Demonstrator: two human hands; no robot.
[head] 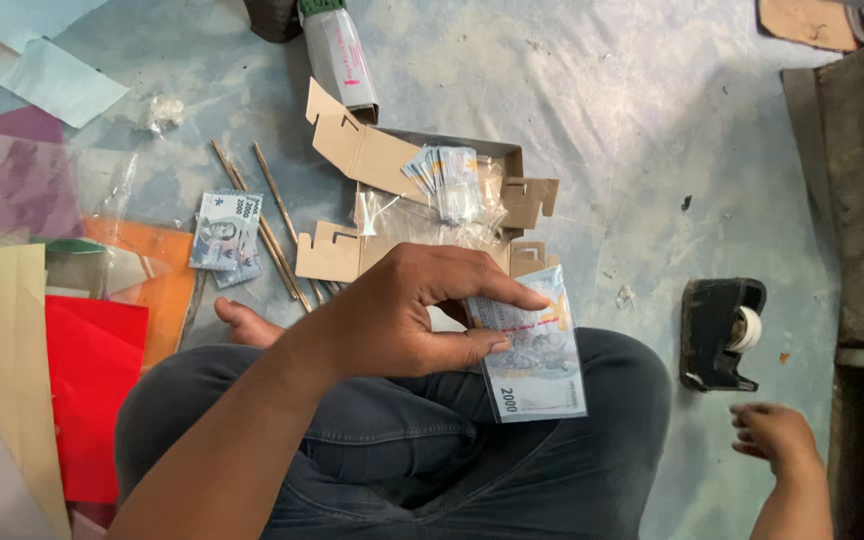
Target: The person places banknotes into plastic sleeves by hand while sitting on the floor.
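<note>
Left hand (407,315) pinches a grey banknote (537,355) between thumb and fingers, the note projecting right of the hand above the lap. Right hand (777,435), empty and loosely open, hovers near a black tape dispenser (717,333). Cardboard box (422,205) lies beyond.

we see bare floor (592,130) open right of the cardboard box (422,200) up to the tape dispenser (717,335); leftward, thin sticks (267,230), banknotes (225,232) and coloured paper sheets (92,390) crowd the way.
</note>
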